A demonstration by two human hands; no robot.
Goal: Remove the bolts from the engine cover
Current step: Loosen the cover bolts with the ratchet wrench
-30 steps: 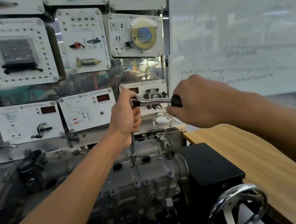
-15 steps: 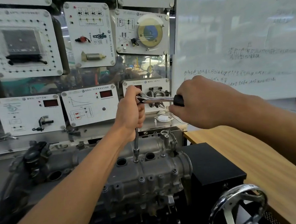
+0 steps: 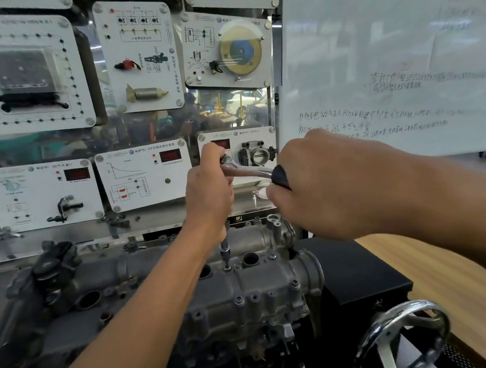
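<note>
Fingers (image 3: 213,154) of left hand (image 3: 208,196) and right hand (image 3: 330,181) curl round the ratchet (image 3: 246,170), hiding its head.

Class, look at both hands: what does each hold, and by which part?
Both hold one ratchet wrench: the left hand grips its head end; the right hand grips its black handle.

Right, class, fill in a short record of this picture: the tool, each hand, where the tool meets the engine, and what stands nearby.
Tool: ratchet wrench with extension
Left hand: grips the wrench's head end, above the extension
Right hand: grips the black handle
Contact: extension tip meets the top of the engine cover; bolt hidden
Nearby: handwheel, whiteboard
</note>
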